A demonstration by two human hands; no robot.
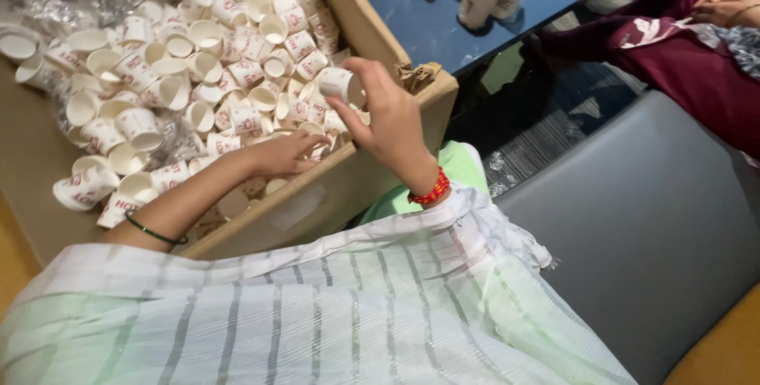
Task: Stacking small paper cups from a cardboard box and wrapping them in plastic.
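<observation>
Right hand (389, 116) clamped on small paper cup (342, 84), cup on its side, long axis pointing left over cardboard box (431, 88). Left hand (286, 153) lower, fingers curled into loose cups (206, 60); grip unclear.

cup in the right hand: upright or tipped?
Tipped. The paper cup held by the right hand lies sideways, its side wall facing up, over the cardboard box of loose cups.

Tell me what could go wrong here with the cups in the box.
The right hand pinches one paper cup by its side; squeezing could dent it. The left hand reaches into the loose cup pile and might crush some. The cardboard box corner looks torn, so cups could spill there.
</observation>
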